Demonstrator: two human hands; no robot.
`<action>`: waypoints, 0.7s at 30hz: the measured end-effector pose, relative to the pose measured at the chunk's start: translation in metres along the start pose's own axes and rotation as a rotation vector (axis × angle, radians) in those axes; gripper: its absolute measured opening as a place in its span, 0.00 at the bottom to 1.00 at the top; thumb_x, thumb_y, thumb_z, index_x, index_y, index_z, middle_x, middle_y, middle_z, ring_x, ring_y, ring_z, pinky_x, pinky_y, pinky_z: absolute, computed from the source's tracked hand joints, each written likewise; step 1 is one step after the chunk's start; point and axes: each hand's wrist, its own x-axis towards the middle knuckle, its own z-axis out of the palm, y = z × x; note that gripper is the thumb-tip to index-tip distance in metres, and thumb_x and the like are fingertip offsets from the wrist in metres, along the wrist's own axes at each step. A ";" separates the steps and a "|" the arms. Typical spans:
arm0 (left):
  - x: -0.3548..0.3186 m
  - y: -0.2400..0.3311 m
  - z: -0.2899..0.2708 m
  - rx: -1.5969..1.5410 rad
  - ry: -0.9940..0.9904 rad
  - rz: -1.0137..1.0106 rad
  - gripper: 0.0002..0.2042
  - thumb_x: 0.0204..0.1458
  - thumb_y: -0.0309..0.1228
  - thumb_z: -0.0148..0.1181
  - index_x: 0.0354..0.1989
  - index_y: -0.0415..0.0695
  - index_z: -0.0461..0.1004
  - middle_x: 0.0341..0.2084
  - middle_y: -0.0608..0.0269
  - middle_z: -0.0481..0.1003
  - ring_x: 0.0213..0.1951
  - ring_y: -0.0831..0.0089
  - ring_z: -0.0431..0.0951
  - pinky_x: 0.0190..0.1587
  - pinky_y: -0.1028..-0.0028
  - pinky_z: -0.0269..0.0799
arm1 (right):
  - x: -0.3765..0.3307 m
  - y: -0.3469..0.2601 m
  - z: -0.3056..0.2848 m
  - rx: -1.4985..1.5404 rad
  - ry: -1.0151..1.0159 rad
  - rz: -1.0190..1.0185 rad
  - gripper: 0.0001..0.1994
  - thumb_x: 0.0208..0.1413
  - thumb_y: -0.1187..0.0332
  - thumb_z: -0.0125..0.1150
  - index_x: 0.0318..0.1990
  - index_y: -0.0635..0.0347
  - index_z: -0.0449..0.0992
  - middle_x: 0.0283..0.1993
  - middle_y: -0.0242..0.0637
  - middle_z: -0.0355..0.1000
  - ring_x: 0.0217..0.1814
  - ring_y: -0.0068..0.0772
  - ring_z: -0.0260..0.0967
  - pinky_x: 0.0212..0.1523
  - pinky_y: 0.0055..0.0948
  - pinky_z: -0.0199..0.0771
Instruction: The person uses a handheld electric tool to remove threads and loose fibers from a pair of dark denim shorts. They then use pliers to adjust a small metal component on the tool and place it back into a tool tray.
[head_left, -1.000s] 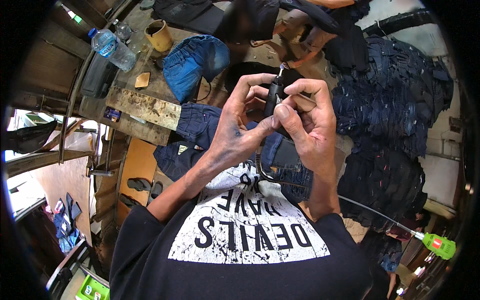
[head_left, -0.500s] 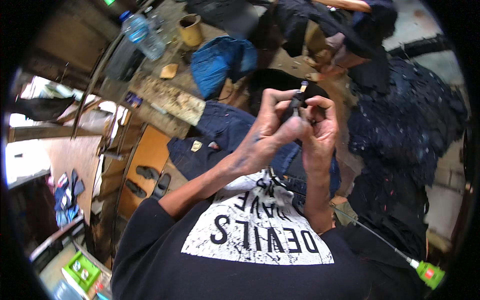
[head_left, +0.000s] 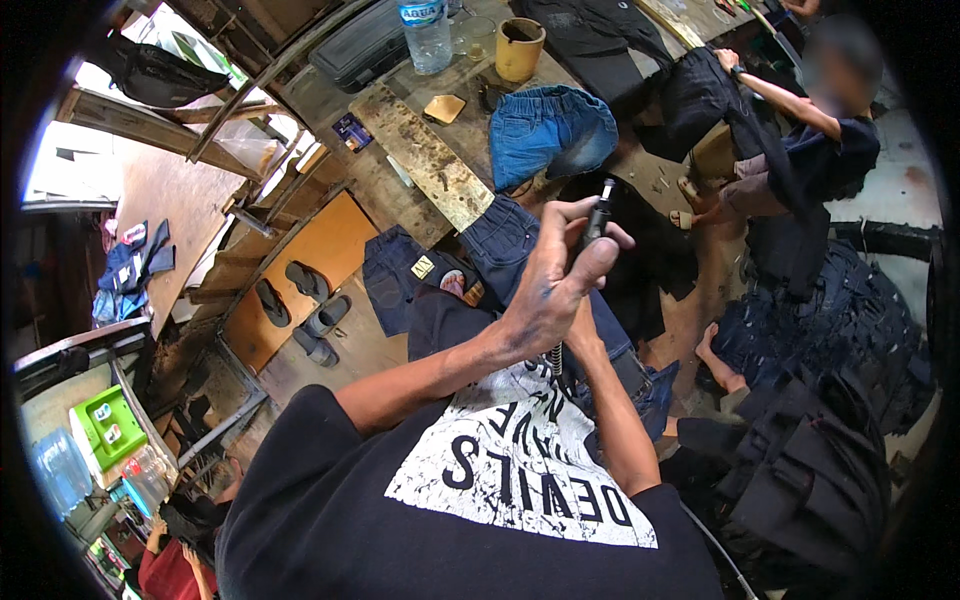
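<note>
In my left hand (head_left: pixel 562 275) I grip a slim black handpiece (head_left: pixel 598 222), pen-like, with a silver tip pointing up and away. The fingers wrap round its body and the thumb lies along the near side. A coiled metal sleeve (head_left: pixel 557 360) shows below the hands, against my shirt; whether it joins the handpiece is hidden. My right hand sits behind the left, and its fingers are mostly covered; only the right wrist and forearm show plainly. Dark blue jeans (head_left: pixel 500 240) lie over the end of a worn plank (head_left: pixel 420 150), just beyond my left hand.
Blue denim shorts (head_left: pixel 550 130), a yellow-brown mug (head_left: pixel 520 50) and a water bottle (head_left: pixel 428 40) are on the wooden platform. A co-worker (head_left: pixel 815 140) handles black cloth at right. Dark fabric (head_left: pixel 810 460) is heaped at near right. Sandals (head_left: pixel 305 282) lie at left.
The view has shifted, bringing the co-worker and more sandals into sight. The hands were side by side at the handpiece; now the right hand is behind the left. The green-handled piece has left view.
</note>
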 end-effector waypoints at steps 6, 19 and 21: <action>-0.003 -0.006 -0.040 -0.081 0.228 0.060 0.20 0.76 0.38 0.48 0.68 0.43 0.53 0.58 0.43 0.73 0.39 0.81 0.72 0.41 0.79 0.71 | -0.002 0.013 0.009 -0.389 0.009 -0.325 0.10 0.59 0.81 0.62 0.47 0.62 0.80 0.51 0.44 0.77 0.55 0.48 0.74 0.55 0.43 0.72; -0.011 0.004 -0.092 -0.059 0.308 -0.027 0.30 0.72 0.52 0.52 0.69 0.43 0.53 0.52 0.48 0.74 0.39 0.78 0.74 0.41 0.76 0.71 | 0.349 -0.076 0.085 -0.539 0.240 -0.426 0.17 0.61 0.62 0.69 0.51 0.66 0.82 0.54 0.52 0.80 0.60 0.57 0.75 0.62 0.51 0.73; -0.015 0.008 -0.093 -0.073 0.320 -0.022 0.30 0.72 0.53 0.51 0.70 0.44 0.53 0.52 0.47 0.75 0.39 0.76 0.74 0.40 0.76 0.71 | 0.382 -0.069 0.111 -0.906 0.088 -0.165 0.21 0.61 0.51 0.67 0.48 0.61 0.84 0.53 0.52 0.80 0.60 0.55 0.75 0.61 0.59 0.71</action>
